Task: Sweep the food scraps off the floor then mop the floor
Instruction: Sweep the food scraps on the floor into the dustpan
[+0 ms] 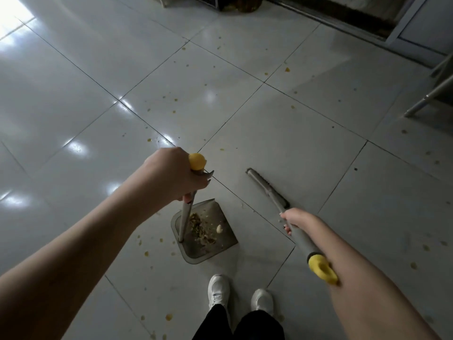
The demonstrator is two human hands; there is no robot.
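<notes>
My left hand (175, 176) grips the upright grey handle of a dustpan, just under its yellow cap (196, 161). The grey dustpan (208, 252) sits on the white tiled floor in front of my feet and holds a heap of brownish food scraps (202, 228). My right hand (295, 220) grips the grey handle of a broom with a yellow end (321, 268) resting along my forearm. The broom head (267, 187) lies on the floor to the right of the dustpan, a short way apart. Small yellow scraps (286, 69) are scattered over the tiles.
My white shoes (241, 294) stand just behind the dustpan. A metal furniture leg (426, 99) slants in at the right edge. A dark door track and frame (343, 18) run along the top right. More stains dot the tiles on both sides.
</notes>
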